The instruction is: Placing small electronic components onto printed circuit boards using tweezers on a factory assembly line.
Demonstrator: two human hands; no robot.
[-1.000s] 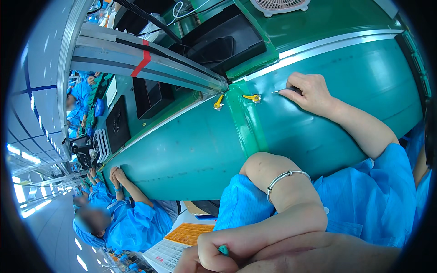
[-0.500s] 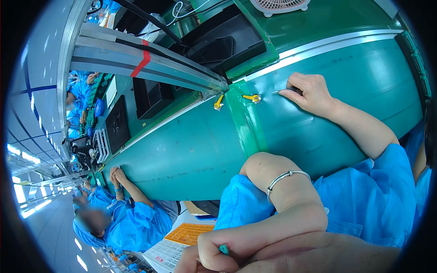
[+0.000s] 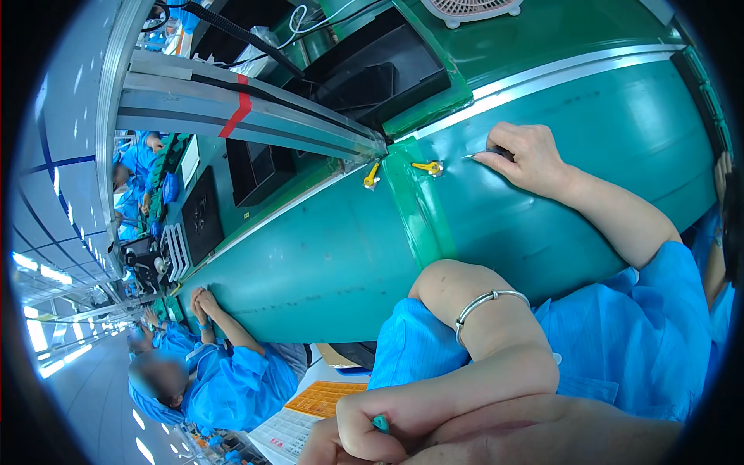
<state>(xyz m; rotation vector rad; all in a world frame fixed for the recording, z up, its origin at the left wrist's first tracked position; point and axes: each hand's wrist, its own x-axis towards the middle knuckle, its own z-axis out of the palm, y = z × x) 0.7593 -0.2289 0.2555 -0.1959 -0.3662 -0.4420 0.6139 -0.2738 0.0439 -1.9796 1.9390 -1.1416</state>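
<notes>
R hand [image 3: 531, 159] rests on green surface [image 3: 318, 248] — fingers closed round dark-handled tool [image 3: 503, 153], tip toward yellow lever [image 3: 427, 167]; prob. propped for steadiness, I'd say. L hand [image 3: 364, 430] curled below — elbow [image 3: 446, 273] at surface edge, likely as prop; can't tell if it holds anything.

One wide fisheye view, from the left of two cameras on the wearer's head, looked down across the green worktop [image 3: 325, 263]. The left forearm [image 3: 504, 341] loomed near the lens, the right hand [image 3: 528, 159] lay farther off, and coverage stretched far left past a co-worker [image 3: 232, 380].
</notes>
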